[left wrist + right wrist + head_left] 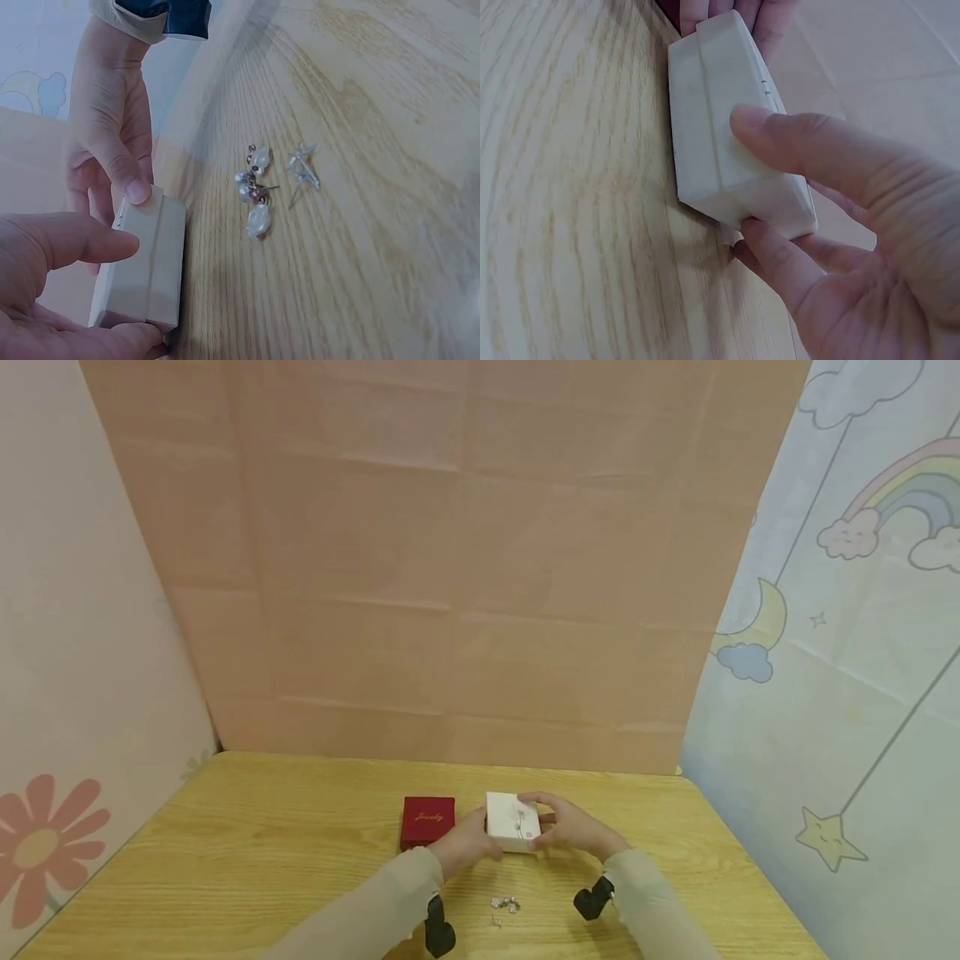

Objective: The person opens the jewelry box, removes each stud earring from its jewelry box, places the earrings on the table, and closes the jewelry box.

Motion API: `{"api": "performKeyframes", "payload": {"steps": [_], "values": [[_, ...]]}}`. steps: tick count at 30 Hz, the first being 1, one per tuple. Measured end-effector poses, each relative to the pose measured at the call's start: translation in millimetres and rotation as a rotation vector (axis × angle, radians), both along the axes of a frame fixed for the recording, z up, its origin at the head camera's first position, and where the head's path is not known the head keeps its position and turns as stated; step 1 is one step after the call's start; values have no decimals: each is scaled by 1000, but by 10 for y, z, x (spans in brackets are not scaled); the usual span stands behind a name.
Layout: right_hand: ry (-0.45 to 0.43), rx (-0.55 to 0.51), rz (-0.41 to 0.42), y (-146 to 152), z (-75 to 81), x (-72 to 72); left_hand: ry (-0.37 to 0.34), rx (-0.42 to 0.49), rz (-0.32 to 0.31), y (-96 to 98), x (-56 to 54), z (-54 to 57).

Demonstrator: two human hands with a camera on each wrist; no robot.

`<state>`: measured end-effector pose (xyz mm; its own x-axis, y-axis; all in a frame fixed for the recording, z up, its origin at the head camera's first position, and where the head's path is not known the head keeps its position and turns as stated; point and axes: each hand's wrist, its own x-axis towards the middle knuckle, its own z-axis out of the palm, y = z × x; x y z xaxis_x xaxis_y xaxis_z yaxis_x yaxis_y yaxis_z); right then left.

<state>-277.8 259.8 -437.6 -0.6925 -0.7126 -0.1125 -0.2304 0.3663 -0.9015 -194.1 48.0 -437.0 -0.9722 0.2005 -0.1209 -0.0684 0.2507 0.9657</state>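
Observation:
A small white lidded box [513, 814] with a flower print rests on the wooden table. My left hand [467, 841] holds it by its left side, thumb at the front; in the left wrist view the fingers sit low by its edge. On the opposite side my right hand [573, 827] grips the box. In the right wrist view, the right thumb [769, 135] presses the lid's front side and the fingers lie against the box's end. A seam between lid and base runs along the box [146, 262]. The box's inside is hidden.
Left of the white box is a dark red box [429, 818] with gold lettering, partly behind my left hand. Several pearl-like earrings [257, 191] and a few clear-looking studs [302, 169] lie nearer me. A brown sheet [450, 568] hangs behind the table.

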Motion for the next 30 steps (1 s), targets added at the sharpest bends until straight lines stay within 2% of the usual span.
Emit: {"api": "performKeyframes", "payload": {"steps": [9, 15, 23, 30], "values": [[-9, -3, 2, -6, -27, -12, 34, -6, -12, 28, 33, 21], [6, 13, 10, 5, -25, -7, 32, -8, -3, 40, 42, 29], [-1, 23, 7, 7, 24, 51, 27, -60, 21, 55, 40, 13], [-10, 11, 15, 7, 23, 67, 56, -25, 5, 53, 48, -5]]}}
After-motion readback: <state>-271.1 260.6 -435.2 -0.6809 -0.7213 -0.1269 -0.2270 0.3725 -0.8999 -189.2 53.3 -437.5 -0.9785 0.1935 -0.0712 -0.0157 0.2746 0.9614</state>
